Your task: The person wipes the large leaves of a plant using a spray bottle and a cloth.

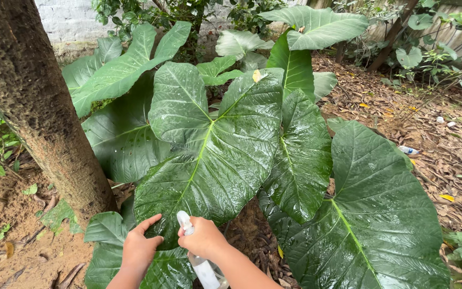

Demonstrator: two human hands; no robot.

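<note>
Right hand (205, 238) wrapped around the neck of a clear spray bottle (201, 262), fingers curled shut on it; white nozzle (183, 220) sticks out just left of the knuckles, bottle body hangs below the hand toward the frame bottom. Left hand (140, 247) just left of the right, not touching it; fingers loosely spread, index extended up, fingertips resting on the lower edge of a big wet elephant-ear leaf (209, 155). That leaf sits directly above both hands, glossy, water beaded on it. Second large leaf (375, 214) right of the right hand, also wet. Smaller leaf (105, 227) under and left of the left hand. Tree trunk (38, 101) up and left of the left hand, rough bark. Bare soil (6, 235) far left; dry leaf litter (455, 155) far right. White brick wall (70, 21) well beyond the plant, top of frame.
</note>
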